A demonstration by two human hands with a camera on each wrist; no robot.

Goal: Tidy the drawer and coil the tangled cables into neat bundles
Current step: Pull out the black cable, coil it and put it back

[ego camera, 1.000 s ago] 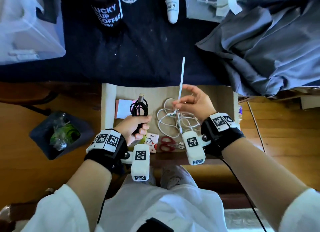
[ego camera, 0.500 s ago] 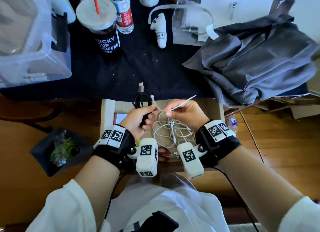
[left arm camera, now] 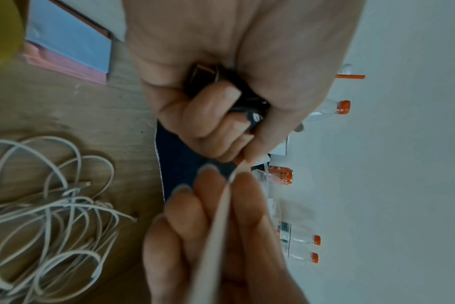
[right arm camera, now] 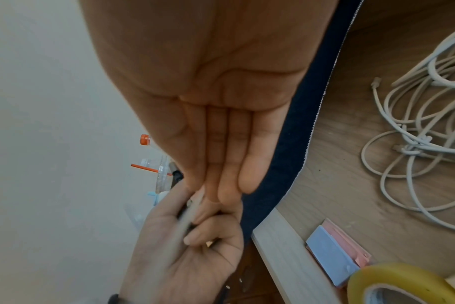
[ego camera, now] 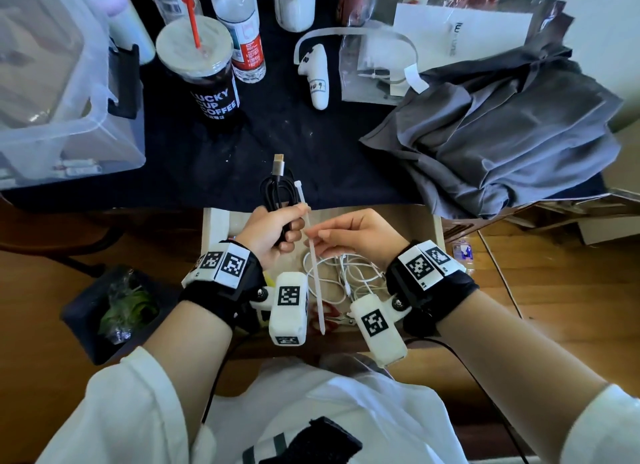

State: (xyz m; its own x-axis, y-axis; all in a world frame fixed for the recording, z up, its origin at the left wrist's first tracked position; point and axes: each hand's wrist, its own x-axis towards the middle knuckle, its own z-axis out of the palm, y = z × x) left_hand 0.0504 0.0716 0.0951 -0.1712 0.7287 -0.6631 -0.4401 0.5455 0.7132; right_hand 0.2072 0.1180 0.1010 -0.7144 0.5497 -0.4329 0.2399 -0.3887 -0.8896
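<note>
While you look down through the head camera, your left hand (ego camera: pixel 273 231) is curled in a fist around a coiled black cable (ego camera: pixel 277 195), whose loops and metal plug stick out toward twelve o'clock above the knuckles. Your right hand (ego camera: pixel 356 236) pinches a white cable tie (ego camera: pixel 311 252) between thumb and forefinger; the tie runs from its head beside the black loops, past your left fingertips, down toward six o'clock over the open drawer (ego camera: pixel 434 228). Inside the drawer, at five o'clock from your hands, lies a tangled white cable (ego camera: pixel 349 273), loose and uncoiled. At eleven o'clock on the dark tabletop stands a coffee cup (ego camera: pixel 204 72) with a red straw; at two o'clock lies a heap of grey cloth (ego camera: pixel 491 134).

From the left wrist camera, your left hand (left arm camera: pixel 229 82) grips the black cable (left arm camera: pixel 247 102) tightly, only a dark sliver showing between the fingers. Your right hand's fingers (left arm camera: pixel 187 216) sit at six o'clock, with the pale tie (left arm camera: pixel 216 236) blurred in front of them. The white cable (left arm camera: pixel 52 205) sprawls at eight o'clock on the drawer floor.

From the right wrist camera, your right hand (right arm camera: pixel 216 92) fills the frame, fingers extended together toward six o'clock; its pinch is hidden from this angle. Your left hand (right arm camera: pixel 190 246) sits at six o'clock, fist closed, the blurred tie (right arm camera: pixel 179 232) crossing it. The white cable (right arm camera: pixel 416 133) lies at three o'clock, and a roll of yellowish tape (right arm camera: pixel 403 286) at five o'clock.
</note>
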